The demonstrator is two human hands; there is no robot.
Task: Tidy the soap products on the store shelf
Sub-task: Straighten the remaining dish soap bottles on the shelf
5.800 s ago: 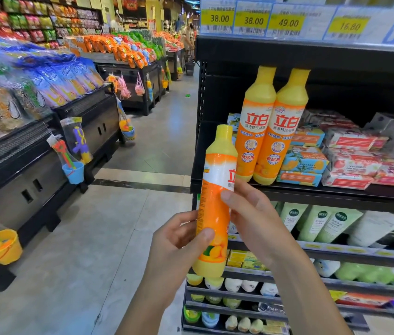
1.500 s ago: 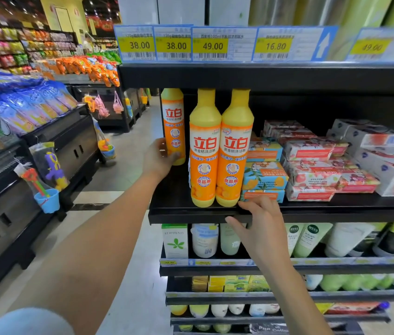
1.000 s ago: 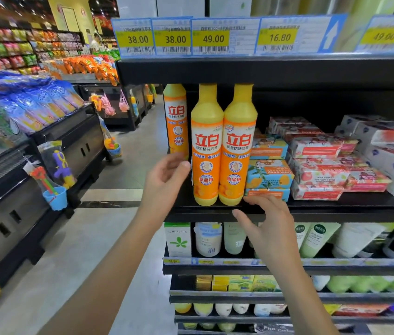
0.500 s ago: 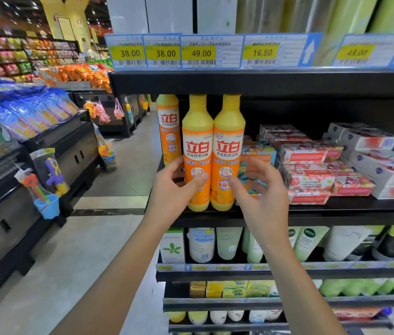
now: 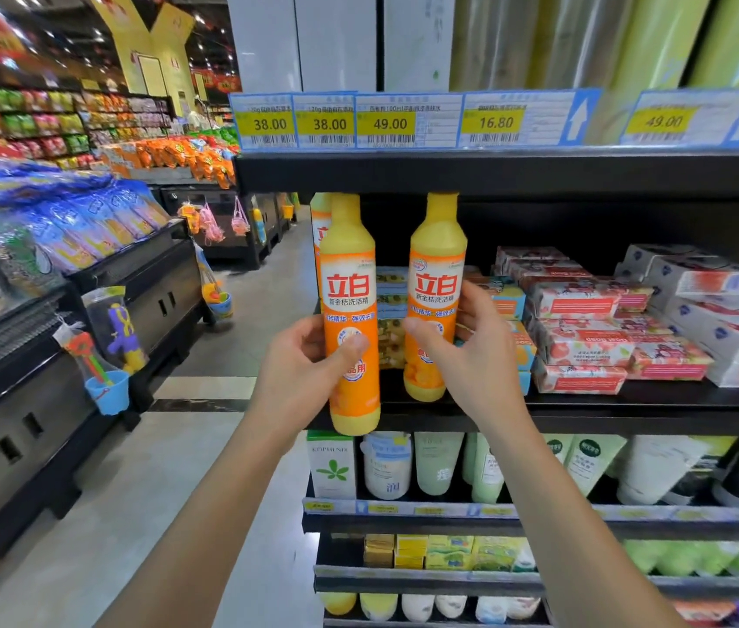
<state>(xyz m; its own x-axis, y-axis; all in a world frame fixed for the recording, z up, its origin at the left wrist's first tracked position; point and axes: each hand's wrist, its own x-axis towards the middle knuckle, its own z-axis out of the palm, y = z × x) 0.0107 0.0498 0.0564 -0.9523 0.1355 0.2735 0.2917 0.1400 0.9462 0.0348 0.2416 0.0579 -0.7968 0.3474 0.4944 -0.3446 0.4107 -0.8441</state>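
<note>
- Left hand [image 5: 299, 369] grips the left bottle [image 5: 351, 283], now pulled away from its neighbour, past the front edge of the shelf [image 5: 630, 410].
- Right hand [image 5: 476, 355] clasps the right bottle [image 5: 437, 274]; re-spacing seems underway.

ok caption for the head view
Left hand grips the left detergent bottle, right hand the right detergent bottle, at the black shelf.

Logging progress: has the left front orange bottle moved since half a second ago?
Yes. The bottle, gripped by the left hand, came left and forward: its base now hangs in front of the shelf edge.
</note>
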